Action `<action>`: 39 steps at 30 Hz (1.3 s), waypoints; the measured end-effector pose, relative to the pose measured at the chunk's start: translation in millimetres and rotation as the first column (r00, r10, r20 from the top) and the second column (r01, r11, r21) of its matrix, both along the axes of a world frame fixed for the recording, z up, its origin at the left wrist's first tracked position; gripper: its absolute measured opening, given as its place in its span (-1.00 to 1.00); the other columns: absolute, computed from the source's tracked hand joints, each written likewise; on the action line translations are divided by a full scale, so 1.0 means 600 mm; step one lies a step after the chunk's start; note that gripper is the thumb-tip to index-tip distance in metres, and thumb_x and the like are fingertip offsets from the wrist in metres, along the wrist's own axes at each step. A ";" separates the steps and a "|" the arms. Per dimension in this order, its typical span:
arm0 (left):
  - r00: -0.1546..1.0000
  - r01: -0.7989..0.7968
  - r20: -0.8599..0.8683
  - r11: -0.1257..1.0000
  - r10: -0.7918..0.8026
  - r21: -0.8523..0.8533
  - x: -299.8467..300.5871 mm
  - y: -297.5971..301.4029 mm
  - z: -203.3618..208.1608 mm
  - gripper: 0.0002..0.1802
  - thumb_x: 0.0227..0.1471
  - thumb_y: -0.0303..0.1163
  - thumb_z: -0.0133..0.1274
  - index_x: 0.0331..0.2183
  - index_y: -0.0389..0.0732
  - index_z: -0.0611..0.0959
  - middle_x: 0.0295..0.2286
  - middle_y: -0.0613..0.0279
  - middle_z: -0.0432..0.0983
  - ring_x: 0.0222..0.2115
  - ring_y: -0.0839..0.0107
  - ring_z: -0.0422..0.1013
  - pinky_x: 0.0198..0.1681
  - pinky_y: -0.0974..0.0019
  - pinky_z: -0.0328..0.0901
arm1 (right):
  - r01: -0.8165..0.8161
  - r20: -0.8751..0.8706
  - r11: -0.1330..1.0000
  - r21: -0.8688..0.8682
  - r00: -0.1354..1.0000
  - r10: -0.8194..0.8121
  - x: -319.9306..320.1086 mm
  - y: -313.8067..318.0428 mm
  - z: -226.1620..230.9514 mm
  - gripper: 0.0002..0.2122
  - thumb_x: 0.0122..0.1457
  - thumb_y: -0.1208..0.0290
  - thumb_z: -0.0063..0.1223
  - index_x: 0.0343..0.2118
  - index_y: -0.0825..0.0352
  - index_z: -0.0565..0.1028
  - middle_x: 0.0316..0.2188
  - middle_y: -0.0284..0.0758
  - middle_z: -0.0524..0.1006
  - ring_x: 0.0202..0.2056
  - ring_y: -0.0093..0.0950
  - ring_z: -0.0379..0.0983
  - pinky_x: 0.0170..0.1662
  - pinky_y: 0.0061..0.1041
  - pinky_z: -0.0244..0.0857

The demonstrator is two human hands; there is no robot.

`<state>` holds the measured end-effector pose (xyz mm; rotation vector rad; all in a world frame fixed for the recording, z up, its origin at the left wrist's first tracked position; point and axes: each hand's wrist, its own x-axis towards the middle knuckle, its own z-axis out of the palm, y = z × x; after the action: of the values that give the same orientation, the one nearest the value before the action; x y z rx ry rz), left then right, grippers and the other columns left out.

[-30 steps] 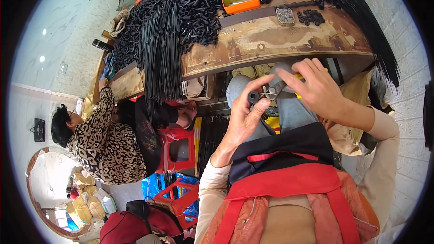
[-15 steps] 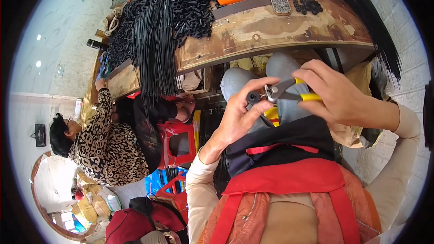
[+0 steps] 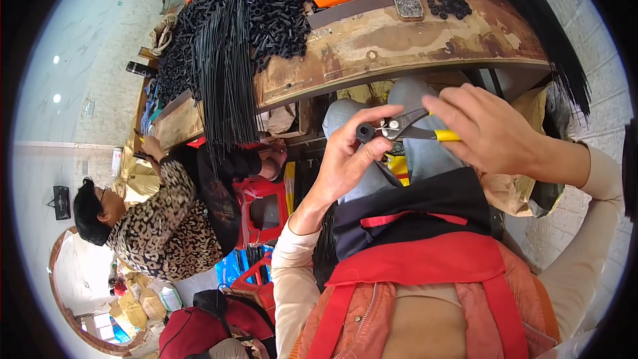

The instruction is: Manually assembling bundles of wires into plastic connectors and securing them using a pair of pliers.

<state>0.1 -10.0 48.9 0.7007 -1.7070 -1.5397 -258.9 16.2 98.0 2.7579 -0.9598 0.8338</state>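
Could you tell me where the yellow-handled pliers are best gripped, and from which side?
Grip the pliers by the yellow handles, coming from the person's right, as the right hand does. The handles point that way, while the dark jaws point left toward the small black part pinched by the left hand.

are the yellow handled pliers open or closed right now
Closed, apparently: the pliers tips meet on a small black part that the left hand pinches.

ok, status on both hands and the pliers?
Left hand pinches a small black part at the plier tip. Right hand grips yellow-handled pliers. Both over the lap, nothing between them.
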 end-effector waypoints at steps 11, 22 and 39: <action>0.990 0.140 -0.038 0.990 -0.138 0.036 0.013 -0.009 -0.016 -0.34 0.01 -0.06 0.20 0.02 -0.33 0.50 -0.19 0.20 0.53 -0.20 0.47 0.45 -0.11 0.39 0.29 | -0.002 0.081 0.442 0.897 0.984 -0.160 0.012 0.027 0.012 -0.66 0.09 0.35 0.14 -0.17 0.42 0.32 -0.69 -0.24 0.39 -0.65 -0.32 0.42 -0.51 -0.35 0.29; 0.981 0.187 -0.041 0.982 -0.188 -0.013 0.017 -0.035 -0.023 -0.28 -0.08 0.05 0.24 -0.02 -0.29 0.55 -0.39 0.36 0.46 -0.42 0.64 0.31 -0.37 0.53 0.20 | -0.207 0.219 0.125 0.970 0.971 -0.094 0.002 0.006 -0.043 -0.69 0.14 0.30 0.07 -0.17 0.41 0.37 -0.67 -0.27 0.43 -0.63 -0.51 0.44 -0.57 -0.47 0.27; 0.991 0.009 0.130 0.998 0.000 -0.070 0.013 -0.012 -0.027 -0.73 0.18 -0.30 0.05 -0.21 -0.27 0.40 -0.50 0.25 0.33 -0.49 0.50 0.23 -0.41 0.38 0.21 | -0.056 0.120 0.305 0.951 0.973 -0.196 0.021 -0.011 -0.024 -0.70 0.26 0.21 -0.05 -0.25 0.43 0.43 -0.52 -0.16 0.53 -0.46 -0.31 0.49 -0.35 -0.38 0.31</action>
<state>7.8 -17.2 32.8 0.7759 -1.8507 -1.4573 -246.3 9.4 83.9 3.5083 -2.2562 0.6336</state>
